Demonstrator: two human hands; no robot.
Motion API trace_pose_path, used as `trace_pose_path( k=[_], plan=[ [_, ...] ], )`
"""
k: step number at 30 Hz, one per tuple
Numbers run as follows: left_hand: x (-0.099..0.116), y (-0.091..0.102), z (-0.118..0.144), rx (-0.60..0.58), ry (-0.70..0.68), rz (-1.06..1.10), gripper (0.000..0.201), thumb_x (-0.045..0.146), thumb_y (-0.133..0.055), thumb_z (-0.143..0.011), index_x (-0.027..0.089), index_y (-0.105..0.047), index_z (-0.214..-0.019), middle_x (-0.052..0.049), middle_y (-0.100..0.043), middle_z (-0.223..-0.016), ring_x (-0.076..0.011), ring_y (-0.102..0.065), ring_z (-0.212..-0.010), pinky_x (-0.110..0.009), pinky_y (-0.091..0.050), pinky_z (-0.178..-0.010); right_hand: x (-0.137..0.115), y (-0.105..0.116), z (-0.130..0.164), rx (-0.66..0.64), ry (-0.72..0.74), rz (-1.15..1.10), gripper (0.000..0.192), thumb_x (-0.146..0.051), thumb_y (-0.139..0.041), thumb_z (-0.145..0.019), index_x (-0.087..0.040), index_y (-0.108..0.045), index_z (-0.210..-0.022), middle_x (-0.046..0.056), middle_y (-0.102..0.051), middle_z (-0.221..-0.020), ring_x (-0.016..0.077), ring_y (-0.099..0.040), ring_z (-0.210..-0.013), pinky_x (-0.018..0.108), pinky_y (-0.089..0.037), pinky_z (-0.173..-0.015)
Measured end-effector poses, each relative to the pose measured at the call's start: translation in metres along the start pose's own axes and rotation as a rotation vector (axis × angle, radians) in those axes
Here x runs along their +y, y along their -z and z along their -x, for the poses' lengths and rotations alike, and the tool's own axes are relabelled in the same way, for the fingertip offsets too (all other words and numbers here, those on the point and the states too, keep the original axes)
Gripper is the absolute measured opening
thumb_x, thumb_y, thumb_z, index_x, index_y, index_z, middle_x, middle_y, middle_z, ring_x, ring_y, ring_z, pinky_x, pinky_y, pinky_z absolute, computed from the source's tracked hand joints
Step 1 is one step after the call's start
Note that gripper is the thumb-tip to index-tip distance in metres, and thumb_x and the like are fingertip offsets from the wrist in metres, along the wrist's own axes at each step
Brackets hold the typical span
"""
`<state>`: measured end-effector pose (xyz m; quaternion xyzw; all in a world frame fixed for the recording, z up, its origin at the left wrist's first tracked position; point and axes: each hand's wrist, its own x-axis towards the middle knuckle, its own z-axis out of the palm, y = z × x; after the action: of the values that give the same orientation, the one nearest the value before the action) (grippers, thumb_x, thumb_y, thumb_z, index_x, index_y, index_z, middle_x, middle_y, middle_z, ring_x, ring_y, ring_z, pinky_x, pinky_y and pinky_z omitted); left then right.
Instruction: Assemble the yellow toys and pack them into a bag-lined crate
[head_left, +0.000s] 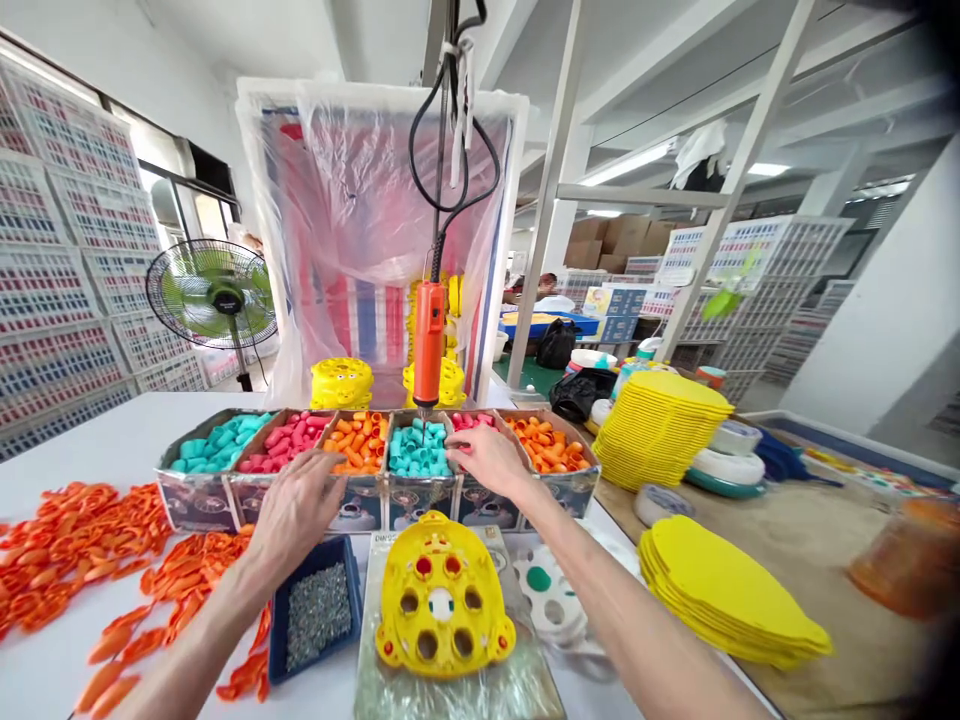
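Left hand [296, 510] reaches into the pink-and-orange trays [352, 445], fingers spread narrow over the pieces; right hand [491, 458] rests over the pink tray [469, 422], fingers curled, and I cannot tell if either holds a piece. The yellow shell [442, 595] lies on the counter [97, 430] below them, two red buttons and one white fitted, about five holes empty: early in filling, by my judgement. Only "DINOS" reads, on a card [386, 540] beside it.

Toy assembly workshop: hanging electric screwdriver [429, 340] at centre, sorted part trays [375, 445] below it, stacked crates [60, 260] at left, yellow shells [656, 425] right
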<state>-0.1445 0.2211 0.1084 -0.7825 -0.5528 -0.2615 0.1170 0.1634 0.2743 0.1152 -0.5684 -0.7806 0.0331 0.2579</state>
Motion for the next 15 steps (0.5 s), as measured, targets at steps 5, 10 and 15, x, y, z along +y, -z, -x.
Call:
trace_pose_path(
  k=[5, 10, 15],
  plan=[
    [-0.027, -0.014, -0.052, -0.165, 0.057, -0.141, 0.033, 0.023, -0.055, -0.094, 0.009, -0.070, -0.120, -0.020, -0.074, -0.123, -0.0357, -0.064, -0.121, -0.049, -0.050, -0.104, -0.006, -0.022, -0.038, -0.114, 0.080, 0.115, 0.031, -0.040, -0.072, -0.089, -0.030, -0.077, -0.117, 0.008, -0.078, -0.111, 0.0303, -0.065, -0.116, 0.037, -0.045, -0.095],
    [-0.038, -0.023, -0.074, -0.324, 0.012, -0.226, 0.027, 0.025, -0.069, -0.089, 0.014, -0.071, -0.113, -0.012, -0.076, -0.110, -0.0293, -0.067, -0.114, -0.047, -0.052, -0.100, -0.012, -0.043, -0.054, -0.179, 0.133, 0.164, 0.026, -0.045, -0.074, -0.086, -0.029, -0.080, -0.107, 0.009, -0.077, -0.112, 0.0300, -0.063, -0.117, 0.042, -0.039, -0.103],
    [-0.038, -0.029, -0.087, -0.350, 0.020, -0.308, 0.021, 0.032, -0.066, -0.095, 0.015, -0.069, -0.107, -0.008, -0.071, -0.115, -0.0257, -0.065, -0.113, -0.049, -0.052, -0.100, -0.012, -0.052, -0.059, -0.211, 0.169, 0.157, 0.020, -0.036, -0.068, -0.092, -0.022, -0.077, -0.103, 0.006, -0.077, -0.099, 0.0242, -0.067, -0.105, 0.046, -0.040, -0.104]
  ],
)
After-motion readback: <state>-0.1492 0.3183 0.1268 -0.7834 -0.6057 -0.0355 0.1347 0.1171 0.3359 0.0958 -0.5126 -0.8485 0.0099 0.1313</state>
